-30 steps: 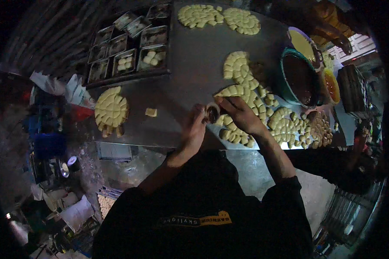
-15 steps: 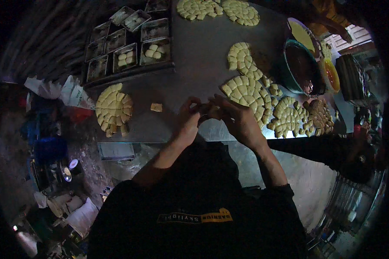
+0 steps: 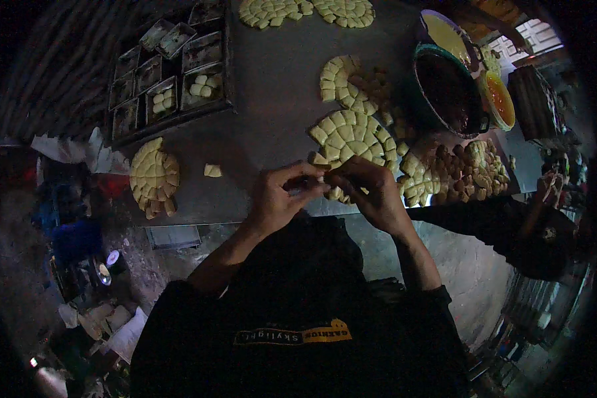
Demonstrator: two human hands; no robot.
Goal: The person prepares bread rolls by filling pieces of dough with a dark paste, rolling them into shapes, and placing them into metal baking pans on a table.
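My left hand and my right hand meet fingertip to fingertip above the front edge of the grey metal table. Both pinch a small pale dough piece between them; most of it is hidden by my fingers. Just beyond my hands lies a round of pale dough cut into wedge pieces. A similar cut round sits at the table's left corner, with one loose dough piece beside it.
A tray of small tins stands at the back left. A dark bowl, a yellow bowl and an orange bowl stand at the right. Browner shaped pieces are heaped there. Another person's dark-sleeved arm reaches in from the right.
My hands have lifted off the cut dough rounds and come together nearer my body, closing on a small dough piece.
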